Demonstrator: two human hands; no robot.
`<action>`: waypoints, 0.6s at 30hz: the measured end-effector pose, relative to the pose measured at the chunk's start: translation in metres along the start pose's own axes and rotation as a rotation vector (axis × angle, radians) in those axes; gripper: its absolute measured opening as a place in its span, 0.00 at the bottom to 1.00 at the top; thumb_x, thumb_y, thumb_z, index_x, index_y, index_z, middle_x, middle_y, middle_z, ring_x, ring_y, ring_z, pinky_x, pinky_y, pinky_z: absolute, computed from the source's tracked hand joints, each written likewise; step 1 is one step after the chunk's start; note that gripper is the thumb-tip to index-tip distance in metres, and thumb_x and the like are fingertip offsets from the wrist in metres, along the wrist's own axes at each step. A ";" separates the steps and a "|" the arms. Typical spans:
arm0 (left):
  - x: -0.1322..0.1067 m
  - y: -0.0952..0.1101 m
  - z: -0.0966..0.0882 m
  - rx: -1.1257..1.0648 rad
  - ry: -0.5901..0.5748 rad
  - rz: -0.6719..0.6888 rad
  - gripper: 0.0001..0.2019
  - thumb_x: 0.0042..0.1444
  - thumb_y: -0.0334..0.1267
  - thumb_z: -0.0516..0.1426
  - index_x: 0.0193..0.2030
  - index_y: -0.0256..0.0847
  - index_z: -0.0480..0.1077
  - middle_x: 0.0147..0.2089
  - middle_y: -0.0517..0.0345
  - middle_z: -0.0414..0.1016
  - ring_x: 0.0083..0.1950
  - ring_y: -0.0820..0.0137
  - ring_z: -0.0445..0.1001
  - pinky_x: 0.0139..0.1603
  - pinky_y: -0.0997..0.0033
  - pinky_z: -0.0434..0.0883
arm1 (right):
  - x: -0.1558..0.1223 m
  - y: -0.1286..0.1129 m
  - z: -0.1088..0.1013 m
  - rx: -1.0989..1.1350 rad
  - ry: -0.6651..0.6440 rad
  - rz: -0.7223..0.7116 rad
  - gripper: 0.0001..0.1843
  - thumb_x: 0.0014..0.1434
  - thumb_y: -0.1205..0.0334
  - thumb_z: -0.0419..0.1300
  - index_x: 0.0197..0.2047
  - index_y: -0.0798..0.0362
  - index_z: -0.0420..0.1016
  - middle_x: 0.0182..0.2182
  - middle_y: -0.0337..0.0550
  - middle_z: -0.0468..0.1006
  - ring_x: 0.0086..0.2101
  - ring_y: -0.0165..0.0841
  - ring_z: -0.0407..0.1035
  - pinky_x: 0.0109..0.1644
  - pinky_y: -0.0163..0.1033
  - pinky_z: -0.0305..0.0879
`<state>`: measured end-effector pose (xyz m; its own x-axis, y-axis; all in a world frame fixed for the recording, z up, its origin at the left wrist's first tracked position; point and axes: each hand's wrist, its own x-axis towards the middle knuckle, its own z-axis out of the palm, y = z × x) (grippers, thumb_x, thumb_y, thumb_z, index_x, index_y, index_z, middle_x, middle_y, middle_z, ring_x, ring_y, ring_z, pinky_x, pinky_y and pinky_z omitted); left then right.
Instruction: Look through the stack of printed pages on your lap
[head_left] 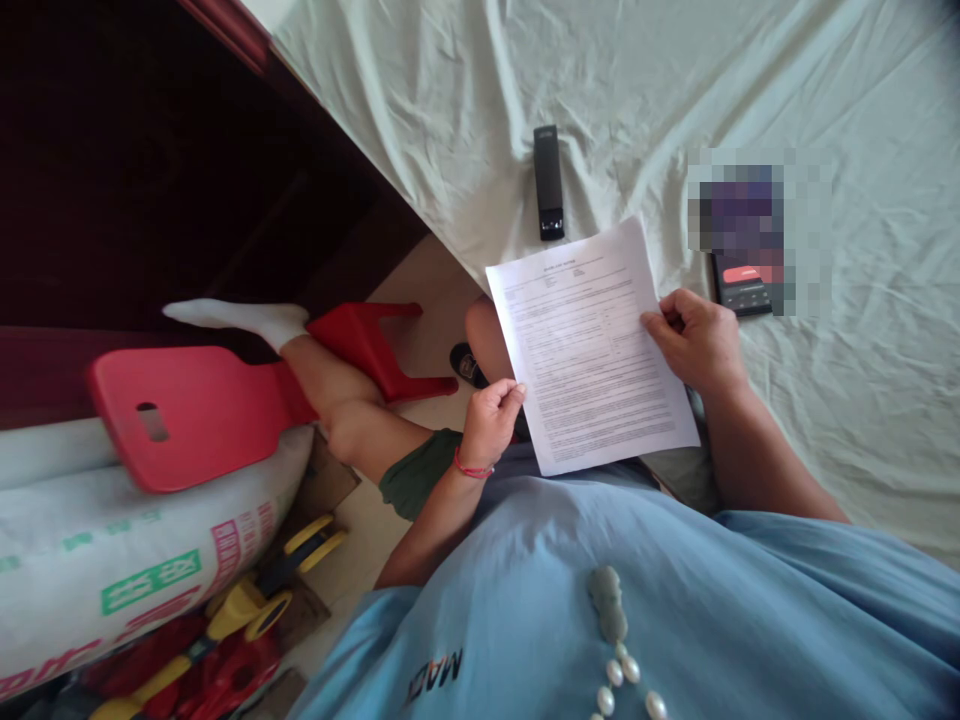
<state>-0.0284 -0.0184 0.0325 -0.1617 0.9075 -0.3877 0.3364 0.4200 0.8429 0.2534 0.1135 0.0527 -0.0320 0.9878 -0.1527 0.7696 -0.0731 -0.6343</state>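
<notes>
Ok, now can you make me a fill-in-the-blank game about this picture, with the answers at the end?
1. The left hand and the right hand hold a printed sheet made of ____.
2. The red bracelet is worn on the ____ wrist.
3. The stapler on the pale cloth is coloured ____.
4. The plastic chair near the white sock is coloured ____.

Missing words: paper; left; black; red.

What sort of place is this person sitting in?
Probably a room in a home, perhaps a bedroom: a wrinkled pale sheet, a red plastic chair and a bulging printed sack suggest it.
</notes>
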 end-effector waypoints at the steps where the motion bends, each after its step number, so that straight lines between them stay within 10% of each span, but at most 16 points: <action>1: 0.000 0.000 0.000 0.005 -0.002 -0.001 0.20 0.66 0.54 0.57 0.31 0.39 0.71 0.22 0.64 0.58 0.27 0.73 0.57 0.29 0.72 0.55 | 0.000 0.001 0.000 0.004 0.001 -0.002 0.11 0.59 0.55 0.64 0.29 0.46 0.67 0.24 0.38 0.75 0.27 0.35 0.68 0.35 0.42 0.60; 18: 0.001 -0.008 0.003 -0.078 0.016 0.022 0.19 0.68 0.53 0.58 0.31 0.40 0.70 0.23 0.64 0.58 0.26 0.75 0.57 0.28 0.72 0.56 | 0.001 0.003 0.001 0.008 0.009 -0.021 0.11 0.58 0.55 0.64 0.29 0.46 0.67 0.24 0.39 0.75 0.27 0.35 0.67 0.34 0.42 0.60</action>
<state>-0.0285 -0.0211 0.0239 -0.1697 0.9162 -0.3630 0.2671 0.3973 0.8779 0.2546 0.1140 0.0501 -0.0419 0.9903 -0.1323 0.7638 -0.0536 -0.6432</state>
